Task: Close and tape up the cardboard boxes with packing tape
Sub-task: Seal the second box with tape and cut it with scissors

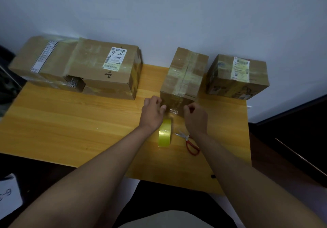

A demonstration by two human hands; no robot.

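Nearest, the yellowish packing tape roll [165,133] stands on edge on the wooden surface [70,121], red-handled scissors [190,143] beside it for cutting. The left hand [153,111], fingers relaxed, steadies the middle cardboard box [184,75]; the right hand [195,117], fingers curled, seemingly pinches the tape end [172,111] against its front face.

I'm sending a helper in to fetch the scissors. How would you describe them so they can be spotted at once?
On the wooden table, look near the front edge, just in front of the middle taped box. The scissors lie flat beside the upright yellow tape roll, under the person's right wrist. Their red handles and metal blades set them apart.
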